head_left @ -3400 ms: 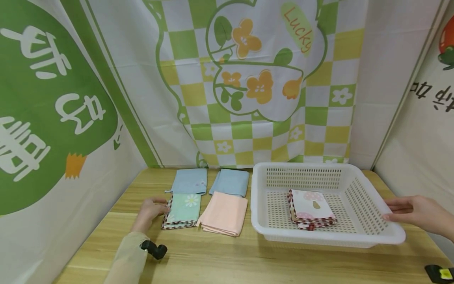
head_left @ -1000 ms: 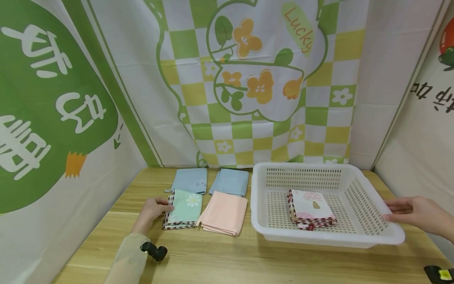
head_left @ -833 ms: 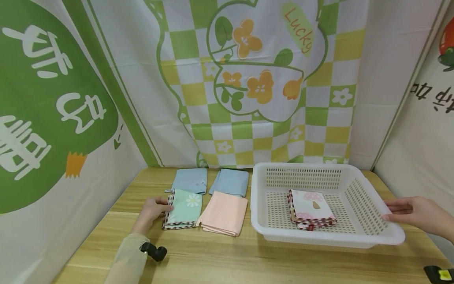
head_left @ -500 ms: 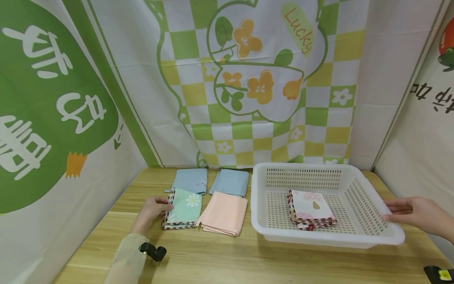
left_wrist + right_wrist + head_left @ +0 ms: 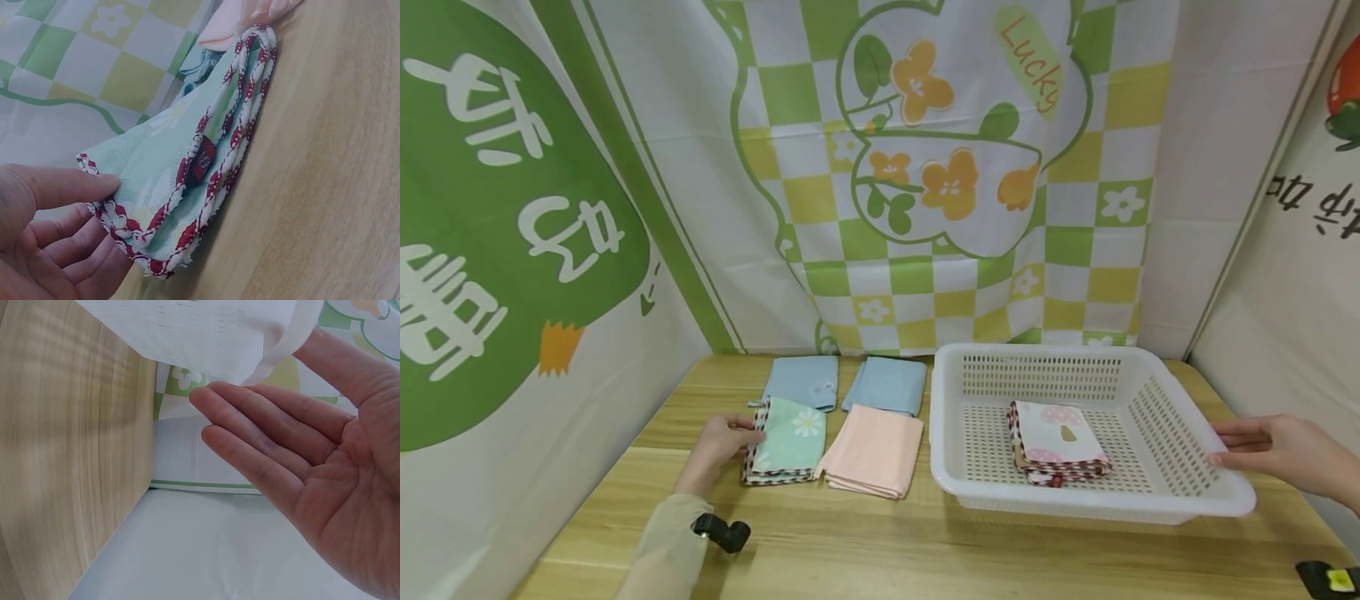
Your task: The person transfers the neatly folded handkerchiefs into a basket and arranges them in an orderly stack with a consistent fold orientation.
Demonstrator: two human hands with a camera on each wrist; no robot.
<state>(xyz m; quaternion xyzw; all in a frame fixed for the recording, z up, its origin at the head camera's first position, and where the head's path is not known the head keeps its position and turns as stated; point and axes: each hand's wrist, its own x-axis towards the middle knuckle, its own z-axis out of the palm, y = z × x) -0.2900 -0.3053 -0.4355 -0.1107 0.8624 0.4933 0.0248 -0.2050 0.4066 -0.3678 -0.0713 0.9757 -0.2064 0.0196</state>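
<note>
In the head view, my left hand (image 5: 718,442) is at the left edge of a folded mint-green cloth (image 5: 793,437) with a daisy print and a dark red-and-white edging. The left wrist view shows the thumb on top of its corner and the fingers beneath, pinching the raised layers of the cloth (image 5: 150,156). My right hand (image 5: 1277,450) holds the right rim of a white plastic basket (image 5: 1097,498). In the right wrist view, its thumb goes over the rim and its straight fingers (image 5: 256,434) lie along the outside. A folded mushroom-print cloth (image 5: 1060,433) lies in the basket.
Behind the green cloth lie two folded blue cloths, the left one (image 5: 803,382) and the right one (image 5: 887,385). A folded peach cloth (image 5: 876,450) sits just right of the green one. Printed curtains (image 5: 962,292) enclose the wooden table (image 5: 880,550) at the back and sides.
My left hand has gone from beside the green cloth to pinching its left corner, with the thumb now on top and that side raised. My right hand and the basket have stayed put.
</note>
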